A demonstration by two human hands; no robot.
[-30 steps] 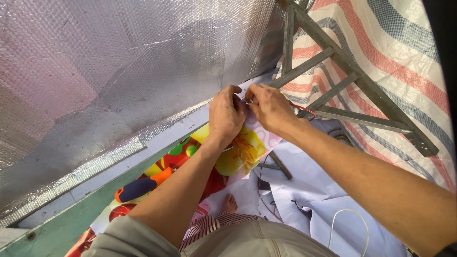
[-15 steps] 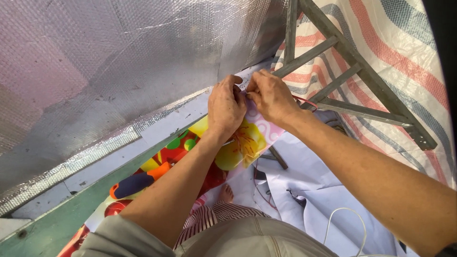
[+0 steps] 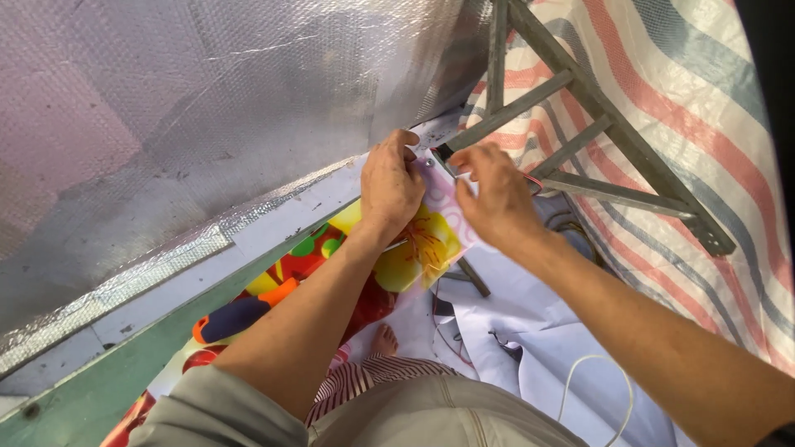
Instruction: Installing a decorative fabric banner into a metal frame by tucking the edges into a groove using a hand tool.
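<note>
Your left hand (image 3: 391,189) is pinched shut on the top edge of the printed banner sheet (image 3: 414,248), thumb and fingertips closed over its pink upper corner just above the middle of the frame. Your right hand (image 3: 495,199) sits just beside it to the right, fingers curled and closed around something small at that same corner; what it holds is too small to make out, though a thin white strand shows by the fingers. The two hands nearly touch.

The banner sheet hangs from that corner down toward the lower left, showing yellow, orange and red shapes; its pale reverse side spreads across the lower right of the frame. The corner lies against a grey ledge (image 3: 273,223) that runs from the lower left up to the centre, with a green painted strip (image 3: 99,389) below it.

Above the ledge, silver foil insulation (image 3: 207,108) fills the upper left. In the upper right a grey metal frame (image 3: 596,124) of angled bars stands before a red, white and blue striped tarpaulin (image 3: 704,99). A white cord (image 3: 580,381) loops over the pale sheet at the lower right, and a bare foot (image 3: 383,338) shows near the bottom centre.
</note>
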